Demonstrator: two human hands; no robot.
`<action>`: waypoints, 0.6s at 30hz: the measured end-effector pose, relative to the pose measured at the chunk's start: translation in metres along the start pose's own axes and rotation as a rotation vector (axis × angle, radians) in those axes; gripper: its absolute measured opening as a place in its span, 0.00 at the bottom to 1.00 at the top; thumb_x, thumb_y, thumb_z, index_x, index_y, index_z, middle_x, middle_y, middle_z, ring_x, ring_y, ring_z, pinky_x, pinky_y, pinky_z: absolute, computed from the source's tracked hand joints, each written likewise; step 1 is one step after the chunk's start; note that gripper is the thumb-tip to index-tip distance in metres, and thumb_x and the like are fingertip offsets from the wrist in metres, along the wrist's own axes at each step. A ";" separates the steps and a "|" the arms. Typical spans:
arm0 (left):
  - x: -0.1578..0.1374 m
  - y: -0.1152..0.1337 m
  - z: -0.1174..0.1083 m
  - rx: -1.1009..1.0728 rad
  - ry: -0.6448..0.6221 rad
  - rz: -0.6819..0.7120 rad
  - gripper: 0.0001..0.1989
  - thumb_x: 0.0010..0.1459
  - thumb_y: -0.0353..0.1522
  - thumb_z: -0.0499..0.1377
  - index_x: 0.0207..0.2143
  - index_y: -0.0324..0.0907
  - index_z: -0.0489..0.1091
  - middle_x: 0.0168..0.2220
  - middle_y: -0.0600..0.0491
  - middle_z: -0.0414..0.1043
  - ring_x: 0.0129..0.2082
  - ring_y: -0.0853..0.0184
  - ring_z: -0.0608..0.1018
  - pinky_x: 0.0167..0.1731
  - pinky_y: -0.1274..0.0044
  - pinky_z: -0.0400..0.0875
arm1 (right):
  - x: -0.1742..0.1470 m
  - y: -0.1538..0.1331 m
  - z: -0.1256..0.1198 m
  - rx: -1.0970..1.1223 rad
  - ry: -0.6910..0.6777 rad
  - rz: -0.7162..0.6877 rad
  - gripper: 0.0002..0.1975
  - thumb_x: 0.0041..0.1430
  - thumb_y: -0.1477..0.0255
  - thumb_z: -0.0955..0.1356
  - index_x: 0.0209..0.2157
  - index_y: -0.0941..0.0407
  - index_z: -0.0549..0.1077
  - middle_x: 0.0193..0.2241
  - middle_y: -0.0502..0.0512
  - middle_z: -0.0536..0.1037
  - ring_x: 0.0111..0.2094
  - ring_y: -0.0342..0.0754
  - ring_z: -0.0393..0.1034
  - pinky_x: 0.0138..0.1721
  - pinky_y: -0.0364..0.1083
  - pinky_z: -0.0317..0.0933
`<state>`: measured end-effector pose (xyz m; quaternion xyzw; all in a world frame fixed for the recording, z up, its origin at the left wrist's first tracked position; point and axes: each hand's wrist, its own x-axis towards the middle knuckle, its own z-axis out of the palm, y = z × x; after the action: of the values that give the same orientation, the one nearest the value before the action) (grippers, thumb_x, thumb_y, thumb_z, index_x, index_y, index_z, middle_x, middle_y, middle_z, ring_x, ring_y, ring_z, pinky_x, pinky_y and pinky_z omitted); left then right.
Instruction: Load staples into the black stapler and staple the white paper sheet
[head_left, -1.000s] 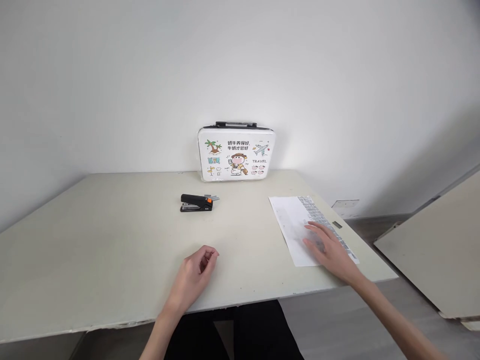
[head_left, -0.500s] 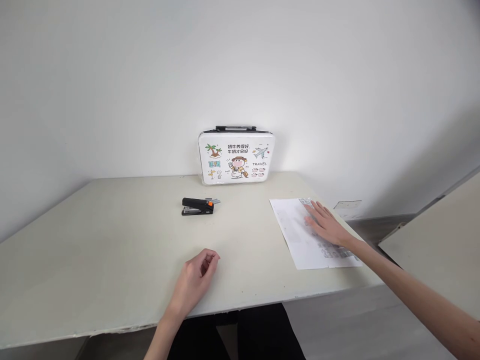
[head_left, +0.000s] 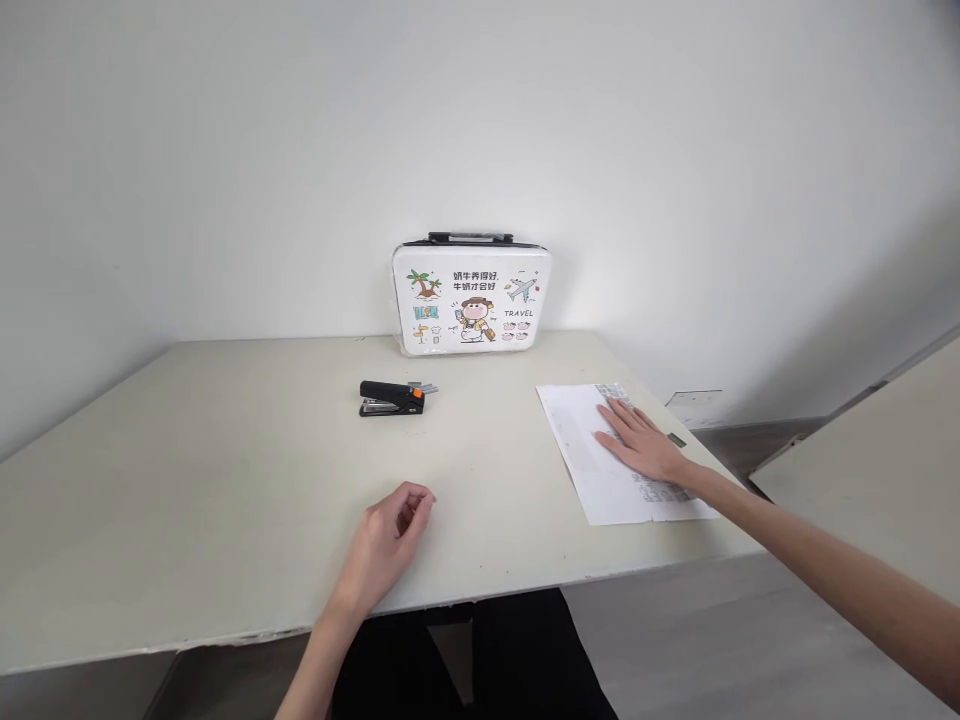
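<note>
My right hand (head_left: 641, 443) lies flat with its fingers spread on a white sheet of paper (head_left: 589, 480) at the right of the table. Grey print shows on the sheet around the hand; the rest of the print is covered. My left hand (head_left: 390, 535) rests near the front edge, fingers loosely curled in and nothing visible in them. Beyond it sits a black stapler (head_left: 391, 398) with an orange button, apart from both hands. A few strips of staples (head_left: 426, 387) lie behind the stapler's right end.
A white carry case (head_left: 472, 300) with cartoon prints and a black handle stands against the wall at the back of the table (head_left: 225, 480). Near the right edge lies a small dark strip (head_left: 676, 439). Another pale surface (head_left: 892, 470) is at the far right.
My right hand has shifted slightly left on the paper, and the small dark strip beside it now shows. My left hand stays curled in place. The whole view has tilted slightly.
</note>
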<state>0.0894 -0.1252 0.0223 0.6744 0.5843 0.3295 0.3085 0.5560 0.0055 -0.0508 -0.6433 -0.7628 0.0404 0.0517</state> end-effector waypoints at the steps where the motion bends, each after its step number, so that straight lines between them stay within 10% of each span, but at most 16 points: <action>1: 0.000 -0.001 0.000 -0.001 -0.001 0.001 0.19 0.67 0.49 0.52 0.35 0.45 0.70 0.28 0.56 0.67 0.26 0.67 0.66 0.27 0.76 0.62 | 0.000 0.000 0.000 -0.001 0.003 -0.001 0.43 0.69 0.42 0.48 0.75 0.52 0.47 0.76 0.52 0.40 0.75 0.54 0.33 0.75 0.57 0.32; 18: 0.001 -0.004 0.000 0.038 -0.022 0.018 0.18 0.69 0.48 0.51 0.36 0.46 0.69 0.28 0.57 0.67 0.27 0.67 0.67 0.28 0.76 0.63 | -0.030 -0.074 -0.001 0.011 0.043 -0.140 0.40 0.71 0.44 0.49 0.76 0.50 0.42 0.76 0.51 0.37 0.75 0.55 0.32 0.74 0.58 0.33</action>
<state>0.0871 -0.1240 0.0188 0.6890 0.5809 0.3137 0.2990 0.4893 -0.0367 -0.0413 -0.5888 -0.8044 0.0270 0.0742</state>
